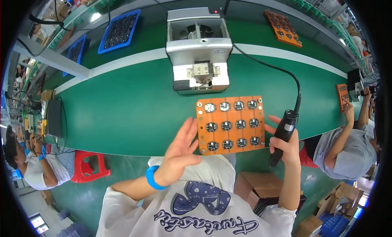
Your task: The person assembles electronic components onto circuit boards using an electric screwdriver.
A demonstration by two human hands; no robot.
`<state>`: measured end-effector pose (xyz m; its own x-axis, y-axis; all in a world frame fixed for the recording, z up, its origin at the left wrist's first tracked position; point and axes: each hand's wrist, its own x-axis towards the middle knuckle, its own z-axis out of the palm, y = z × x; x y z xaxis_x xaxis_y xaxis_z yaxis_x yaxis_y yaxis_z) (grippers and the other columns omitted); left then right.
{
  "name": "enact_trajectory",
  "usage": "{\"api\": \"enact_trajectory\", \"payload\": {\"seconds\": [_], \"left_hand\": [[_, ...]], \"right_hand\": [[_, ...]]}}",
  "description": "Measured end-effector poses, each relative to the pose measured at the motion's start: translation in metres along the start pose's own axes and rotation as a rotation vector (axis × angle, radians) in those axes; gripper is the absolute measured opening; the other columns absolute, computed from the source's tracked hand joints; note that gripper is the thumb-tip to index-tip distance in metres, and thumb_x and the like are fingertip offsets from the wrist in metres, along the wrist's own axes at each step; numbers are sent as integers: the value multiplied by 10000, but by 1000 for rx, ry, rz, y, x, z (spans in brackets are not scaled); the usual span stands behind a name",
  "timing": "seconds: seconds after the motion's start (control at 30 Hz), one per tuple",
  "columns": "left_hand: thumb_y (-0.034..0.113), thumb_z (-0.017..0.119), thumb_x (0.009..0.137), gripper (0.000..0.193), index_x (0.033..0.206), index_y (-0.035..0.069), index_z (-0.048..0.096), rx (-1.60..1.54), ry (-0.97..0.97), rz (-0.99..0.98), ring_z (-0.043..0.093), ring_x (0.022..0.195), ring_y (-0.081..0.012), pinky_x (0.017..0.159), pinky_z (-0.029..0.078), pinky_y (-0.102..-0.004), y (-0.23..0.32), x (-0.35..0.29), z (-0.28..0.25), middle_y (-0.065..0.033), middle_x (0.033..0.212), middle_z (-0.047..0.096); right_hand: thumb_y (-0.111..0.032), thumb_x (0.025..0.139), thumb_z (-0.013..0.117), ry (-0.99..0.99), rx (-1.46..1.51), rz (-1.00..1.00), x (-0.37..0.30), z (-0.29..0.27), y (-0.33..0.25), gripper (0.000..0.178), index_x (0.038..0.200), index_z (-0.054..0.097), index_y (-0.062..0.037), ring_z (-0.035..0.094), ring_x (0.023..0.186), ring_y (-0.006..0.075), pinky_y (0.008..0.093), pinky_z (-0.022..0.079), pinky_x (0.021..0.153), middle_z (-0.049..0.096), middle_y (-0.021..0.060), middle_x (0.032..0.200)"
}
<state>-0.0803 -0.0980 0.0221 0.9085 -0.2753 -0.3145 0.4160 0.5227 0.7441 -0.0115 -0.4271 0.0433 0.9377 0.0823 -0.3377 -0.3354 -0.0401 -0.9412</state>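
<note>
Rectangular orange tray (232, 115) of round black parts (240, 124): near edge of green table (122, 114), long axis left-right. Left hand (179, 146) beside it, fingers spread. Right hand (287, 147) gripping black cylindrical tool (284, 131), cord end far.

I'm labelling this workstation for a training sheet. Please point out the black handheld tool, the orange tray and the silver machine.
Black handheld tool (284, 131), head view: upper part of its body.
Orange tray (233, 115), head view: bare surface between component rows.
Silver machine (198, 55), head view: front housing.
</note>
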Motion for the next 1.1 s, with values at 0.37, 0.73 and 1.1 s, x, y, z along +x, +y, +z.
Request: {"api": "enact_trajectory", "payload": {"seconds": [0.37, 0.73, 1.1], "left_hand": [[120, 747, 893, 577, 1425, 12, 551, 1274, 0, 345, 654, 964, -203, 806, 566, -324, 67, 38, -59, -124, 1289, 635], [266, 821, 868, 549, 1362, 101, 647, 1301, -83, 508, 583, 476, -179, 492, 475, -325, 47, 87, -56, -17, 589, 610], [331, 860, 819, 369, 1146, 170, 797, 1270, 19, 533, 603, 460, -192, 474, 475, -321, 40, 98, -59, -46, 560, 620]], "right_hand": [[-535, 1049, 530, -284, 412, -496, 24, -6, -113, 620, 1335, 440, 8, 416, 518, 123, 260, 371, 480, 435, 9, 689], [-650, 985, 553, -580, 508, -714, 72, 78, -136, 863, 1523, 387, 3, 462, 625, 121, 291, 396, 592, 479, 24, 833], [-814, 930, 282, -549, 117, -915, 84, 163, -145, 1038, 1533, 379, 25, 485, 640, 157, 348, 420, 620, 522, 52, 881]]}}
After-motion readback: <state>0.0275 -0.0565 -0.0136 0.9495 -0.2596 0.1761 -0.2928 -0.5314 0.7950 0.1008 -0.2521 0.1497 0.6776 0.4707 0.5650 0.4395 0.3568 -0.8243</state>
